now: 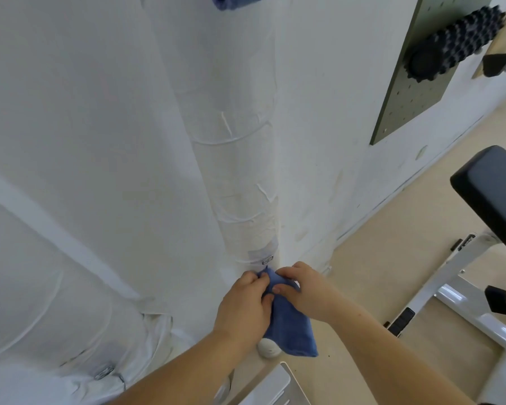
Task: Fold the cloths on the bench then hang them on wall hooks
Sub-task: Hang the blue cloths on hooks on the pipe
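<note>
Hooking seems the step: left hand [246, 305] and right hand [303, 290] both pinch the top of a folded blue terry cloth [291, 328] hanging below them. Just above them sits a small metal wall hook [267, 261]; raise the fold over it before releasing.

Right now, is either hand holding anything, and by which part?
Both the left hand and right hand pinch the blue cloth at its top end, near a wall hook; the rest hangs down.
</note>
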{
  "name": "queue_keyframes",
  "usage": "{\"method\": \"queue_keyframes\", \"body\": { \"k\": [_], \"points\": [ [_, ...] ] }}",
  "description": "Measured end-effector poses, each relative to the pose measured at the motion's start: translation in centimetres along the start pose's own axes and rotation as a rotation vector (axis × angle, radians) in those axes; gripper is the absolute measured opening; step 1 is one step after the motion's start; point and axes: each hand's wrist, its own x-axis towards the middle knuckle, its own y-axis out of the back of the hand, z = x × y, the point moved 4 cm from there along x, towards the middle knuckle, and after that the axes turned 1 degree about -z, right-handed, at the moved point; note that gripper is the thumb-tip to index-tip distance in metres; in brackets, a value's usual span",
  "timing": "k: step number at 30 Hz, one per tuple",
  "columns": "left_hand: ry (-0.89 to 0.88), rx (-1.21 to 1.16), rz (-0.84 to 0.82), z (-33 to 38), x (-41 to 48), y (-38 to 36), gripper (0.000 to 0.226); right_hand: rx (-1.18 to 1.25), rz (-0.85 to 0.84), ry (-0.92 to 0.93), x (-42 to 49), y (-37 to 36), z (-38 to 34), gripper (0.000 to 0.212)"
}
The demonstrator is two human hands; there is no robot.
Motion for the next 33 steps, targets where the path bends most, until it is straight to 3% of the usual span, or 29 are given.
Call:
{"method": "queue_keyframes", "body": {
  "k": [4, 6, 9, 15, 20, 24, 29, 33],
  "points": [
    [-0.033, 0.088, -0.046, 0.1, -0.1, 0.6, 0.033, -0.18, -0.031, 0.019, 0.1, 1.0, -0.8, 0.028],
    [-0.023, 0.044, -0.017, 0.0, -0.1, 1.0, 0.029, -0.14, -0.093, 0.011, -0.3, 1.3, -1.3, 0.03],
    [-0.034, -0.035, 0.036, 0.1, -0.4, 1.3, 0.029, -0.06, -0.124, -0.043, -1.1, 1.5, -1.3, 0.057],
    [-0.076, -0.032, 0.035, 0.5, -1.0, -0.1, 0.036, -0.074, 0.013, -0.035, -0.9, 0.4, -1.0, 0.047],
    [0.017, -0.08, 0.083, -0.2, 0.4, -0.2, 0.012, -0.112, 0.107, -0.014, -0.5, -0.5, -0.5, 0.047],
    [0.127, -0.228, 0.12, -0.6, 0.6, -0.8, 0.01, -0.107, 0.166, -0.007, -0.6, -0.8, -0.5, 0.052],
    [0.118, -0.231, 0.069, -0.1, -0.4, 0.0, 0.009, -0.114, 0.13, -0.023, -0.8, -0.9, -0.7, 0.052],
    [0.036, -0.144, -0.01, 0.6, -1.8, 1.5, 0.03, -0.122, 0.062, -0.039, -1.3, -0.6, -1.1, 0.058]
  ]
}}
